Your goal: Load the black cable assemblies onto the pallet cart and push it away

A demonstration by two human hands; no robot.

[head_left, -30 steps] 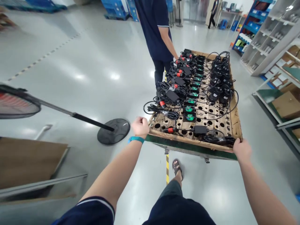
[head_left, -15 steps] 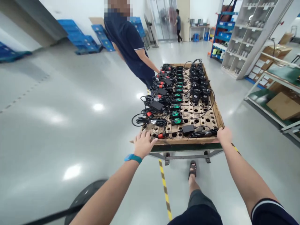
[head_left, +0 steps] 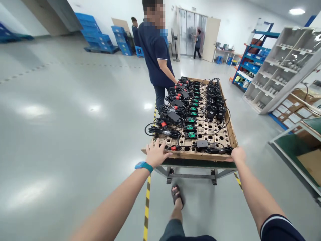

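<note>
A wooden tray [head_left: 190, 155] rests on a wheeled cart [head_left: 190, 175]. Its perforated base carries several black cable bundles [head_left: 164, 131], green circuit boards [head_left: 191, 135] in black housings and black round units [head_left: 212, 111]. My left hand [head_left: 155, 154], with a teal band at the wrist, lies over the tray's near left corner, fingers spread. At the near right corner my right hand [head_left: 237, 155] is closed round the tray edge; its fingertips are mostly hidden.
A person [head_left: 156, 50] stands at the cart's left side, a hand near the tray. Shelving [head_left: 278, 70] and a low rack [head_left: 288, 144] are on the right. Another person [head_left: 197, 45] is by the far doorway. Blue crates [head_left: 94, 33] stand back left.
The cart has moved over the floor, and the view has shifted with it. The person beside it now stands more upright. A different foot of mine shows in front. Both hands keep their places on the tray.
</note>
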